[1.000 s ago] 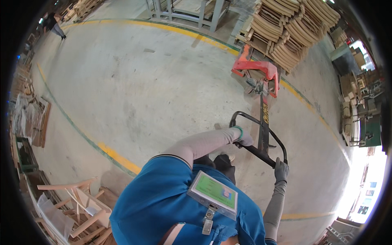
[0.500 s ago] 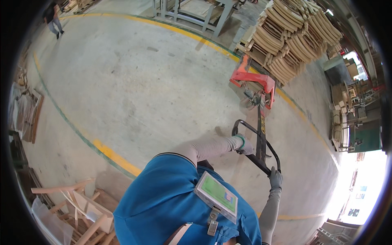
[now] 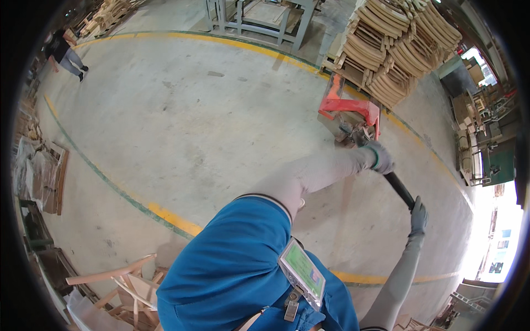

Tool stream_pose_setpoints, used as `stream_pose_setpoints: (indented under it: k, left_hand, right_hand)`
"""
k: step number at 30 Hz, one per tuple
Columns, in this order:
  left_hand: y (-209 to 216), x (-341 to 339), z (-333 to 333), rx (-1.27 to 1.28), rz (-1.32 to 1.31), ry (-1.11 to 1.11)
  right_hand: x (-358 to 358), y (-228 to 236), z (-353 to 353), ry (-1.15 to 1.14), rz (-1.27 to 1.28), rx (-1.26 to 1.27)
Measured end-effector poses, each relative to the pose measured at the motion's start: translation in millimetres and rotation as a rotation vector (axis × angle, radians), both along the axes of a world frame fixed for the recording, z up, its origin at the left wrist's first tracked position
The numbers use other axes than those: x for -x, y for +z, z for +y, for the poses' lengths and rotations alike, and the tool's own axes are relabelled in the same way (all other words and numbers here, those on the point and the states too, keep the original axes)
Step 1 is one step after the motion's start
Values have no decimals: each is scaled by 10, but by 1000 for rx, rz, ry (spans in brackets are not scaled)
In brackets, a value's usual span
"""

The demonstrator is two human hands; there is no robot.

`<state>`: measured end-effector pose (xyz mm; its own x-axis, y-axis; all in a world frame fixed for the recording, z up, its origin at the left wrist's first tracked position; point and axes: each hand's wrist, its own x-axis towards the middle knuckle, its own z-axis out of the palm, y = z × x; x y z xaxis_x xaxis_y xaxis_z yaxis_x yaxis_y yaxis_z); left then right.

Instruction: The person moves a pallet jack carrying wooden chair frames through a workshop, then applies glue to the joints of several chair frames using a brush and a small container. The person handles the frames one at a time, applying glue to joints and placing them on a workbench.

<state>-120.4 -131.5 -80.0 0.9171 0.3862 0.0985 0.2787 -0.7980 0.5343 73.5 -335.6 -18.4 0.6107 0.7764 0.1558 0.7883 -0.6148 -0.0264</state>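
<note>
A red pallet jack (image 3: 349,105) stands at the edge of a pallet piled with curved wooden pieces (image 3: 386,52). Its black handle (image 3: 399,188) is now seen nearly end-on, so most of the shaft is hidden. My left hand (image 3: 382,158), in a grey glove with a green cuff, is closed around the handle's far end. Around the near right end wraps my right hand (image 3: 419,216), also grey-gloved. Both arms are stretched forward and to the right, in pale sleeves.
A person (image 3: 65,54) walks at the far left. Wooden chair frames (image 3: 130,292) lie at the lower left, wrapped boards (image 3: 47,176) along the left side. A grey metal frame (image 3: 265,19) stands at the back. Yellow line (image 3: 171,220) crosses the concrete floor.
The handle has swung to a steeper angle, away from me and rightward, with both hands still on it. My arms have stretched out further. The person at far left has come a bit closer.
</note>
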Motion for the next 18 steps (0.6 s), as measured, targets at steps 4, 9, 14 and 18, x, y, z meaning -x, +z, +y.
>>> stream_pose_setpoints:
  k: [4,9,14,18]
  left_hand:
    - [-770,659,-784,157,63,-268]
    - [-2264,1631,-1405,138,326,-222]
    - [-1171,1450,-737,222,164,-444]
    - [-82,1049,76,14,-198,-442]
  right_hand:
    - [556,-995,-1200,-101,-110,255]
    - [1600,-2231,-1570,230,124,707]
    - [1226,-1572,-1673,438,-132,609]
    - [684,-312,-843,-16,-115,213]
